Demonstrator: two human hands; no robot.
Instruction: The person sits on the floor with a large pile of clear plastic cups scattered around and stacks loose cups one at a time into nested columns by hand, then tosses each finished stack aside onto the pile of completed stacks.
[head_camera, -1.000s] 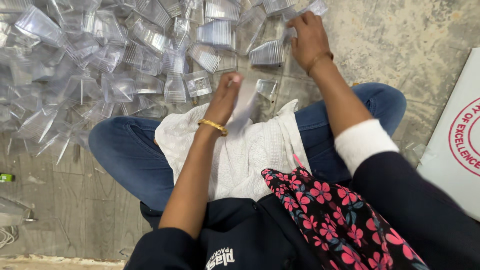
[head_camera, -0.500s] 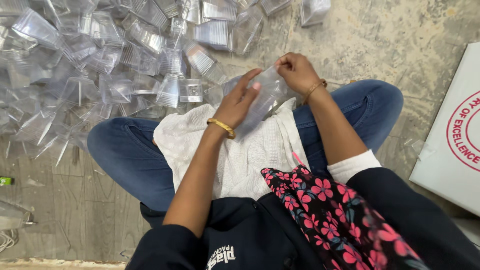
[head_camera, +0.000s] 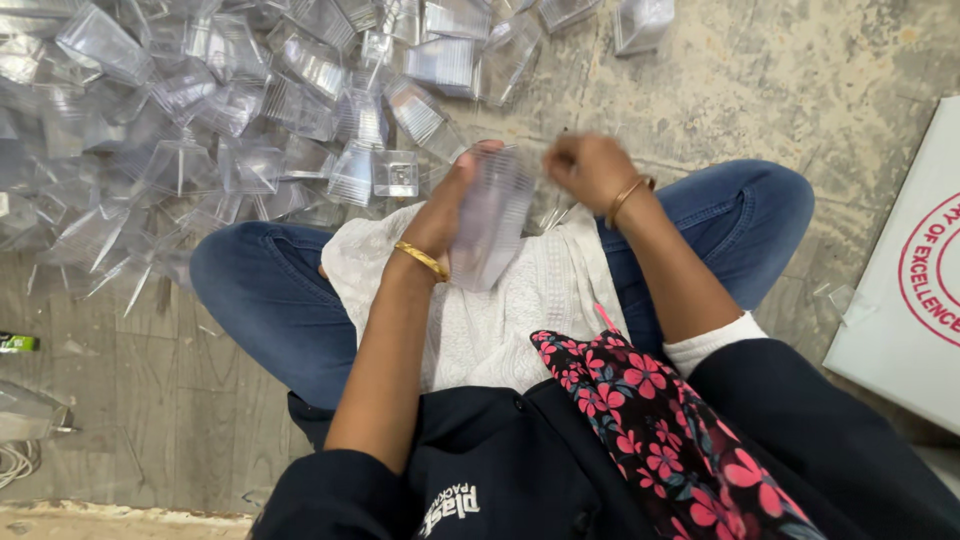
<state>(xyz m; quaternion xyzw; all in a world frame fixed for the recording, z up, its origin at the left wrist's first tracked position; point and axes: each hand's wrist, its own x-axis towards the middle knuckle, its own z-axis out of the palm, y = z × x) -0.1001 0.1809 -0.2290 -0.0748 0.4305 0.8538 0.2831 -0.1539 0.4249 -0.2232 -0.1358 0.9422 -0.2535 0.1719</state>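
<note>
I sit cross-legged on the floor in blue jeans with a white cloth (head_camera: 500, 310) over my lap. My left hand (head_camera: 450, 205), with a gold bangle at the wrist, grips a stack of clear plastic containers (head_camera: 492, 215) held above the cloth. My right hand (head_camera: 590, 170), also with a bangle, is closed just right of the top of the stack; whether it touches the stack or holds anything is hidden by blur. A big heap of loose clear plastic containers (head_camera: 240, 110) lies on the floor in front of my knees.
A white box with a red round print (head_camera: 905, 290) stands on the floor at the right. A floral scarf (head_camera: 650, 410) hangs over my dark jacket. A small green object (head_camera: 15, 343) lies at the left edge. More clear containers (head_camera: 640, 22) lie at the top.
My right hand came back from the far heap to the stack over my lap. The stack in my left hand is now more upright.
</note>
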